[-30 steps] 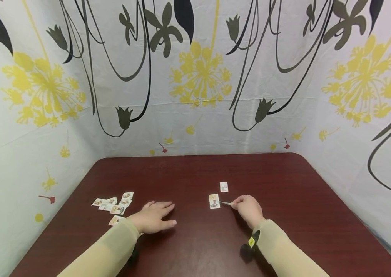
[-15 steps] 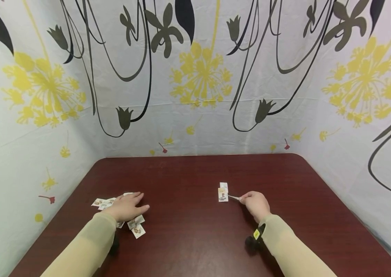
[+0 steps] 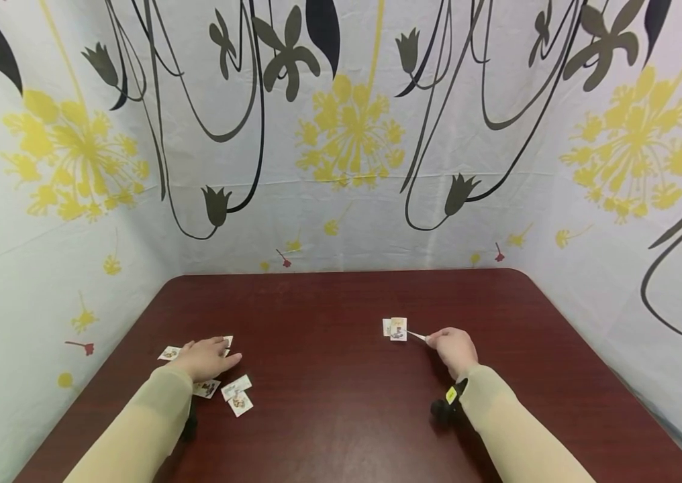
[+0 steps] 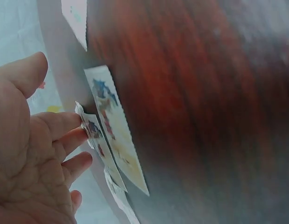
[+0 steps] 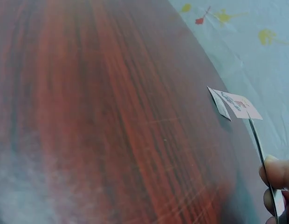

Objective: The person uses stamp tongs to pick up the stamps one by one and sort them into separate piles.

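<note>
My right hand [image 3: 453, 349] pinches slim metal tweezers [image 5: 262, 158] between thumb and fingers. The tweezers' tips hold the edge of a postage stamp [image 3: 398, 329], which overlaps another stamp [image 3: 386, 327] lying on the table. To the left, my left hand [image 3: 201, 360] is spread palm down over a loose group of stamps, hiding some of them. In the left wrist view its fingertips are right at a stamp [image 4: 102, 149] with a perforated edge, beside a larger-looking stamp [image 4: 117, 130].
Two overlapping stamps [image 3: 240, 404] lie nearer me, right of the left sleeve. Another stamp [image 3: 169, 353] shows left of the left hand. The dark red-brown table [image 3: 317, 402] has rounded far corners, with a flower-printed cloth [image 3: 341, 228] hanging behind and along both sides.
My right hand has carried the tweezered stamp rightward and away from me, over the far stamp. The left hand has moved left onto the stamps, uncovering the near pair.
</note>
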Demonstrator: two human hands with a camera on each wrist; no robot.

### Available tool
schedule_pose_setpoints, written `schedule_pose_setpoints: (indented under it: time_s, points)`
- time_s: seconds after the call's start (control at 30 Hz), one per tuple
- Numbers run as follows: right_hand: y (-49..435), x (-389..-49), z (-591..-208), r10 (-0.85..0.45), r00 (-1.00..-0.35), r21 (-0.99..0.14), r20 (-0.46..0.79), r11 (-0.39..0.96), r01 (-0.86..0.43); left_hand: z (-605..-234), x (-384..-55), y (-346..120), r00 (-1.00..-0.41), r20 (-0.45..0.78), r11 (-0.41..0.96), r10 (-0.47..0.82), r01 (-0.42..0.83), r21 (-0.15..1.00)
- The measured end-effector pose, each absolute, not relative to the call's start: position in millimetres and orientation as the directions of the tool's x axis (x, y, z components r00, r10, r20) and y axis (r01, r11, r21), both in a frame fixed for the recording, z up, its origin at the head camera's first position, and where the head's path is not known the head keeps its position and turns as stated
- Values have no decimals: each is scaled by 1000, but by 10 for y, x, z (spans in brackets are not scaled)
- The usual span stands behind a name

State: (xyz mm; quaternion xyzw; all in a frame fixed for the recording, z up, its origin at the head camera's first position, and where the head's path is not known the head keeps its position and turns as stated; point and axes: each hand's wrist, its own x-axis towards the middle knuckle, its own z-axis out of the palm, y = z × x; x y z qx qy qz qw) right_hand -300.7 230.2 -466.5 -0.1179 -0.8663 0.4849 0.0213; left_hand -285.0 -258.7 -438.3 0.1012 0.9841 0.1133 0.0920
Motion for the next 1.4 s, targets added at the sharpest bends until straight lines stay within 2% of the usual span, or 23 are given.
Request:
schedule_pose_setpoints:
  time_s: [0.4,0.73,1.13,1.4]
  points:
    - [2316,-3084,-4694,227,-969,-802,-96,559,211,-4382,-2865,-2331,-951,-168,953,261,226,203]
    - [2290,-3117,-4718,248,-966,-708,-77,669,228,-4382,-2836,-2031,-930,-158,931,333,298,210]
    - [2329,-2985,-4645,232,-972,-657,-26,729,191,-4447,-2771,-1710,-892,-152,899,425,396,188]
    - [2394,-2879,-4640,209,-977,-648,-54,736,193,-4448,-2701,-1534,-859,-167,870,483,450,200]
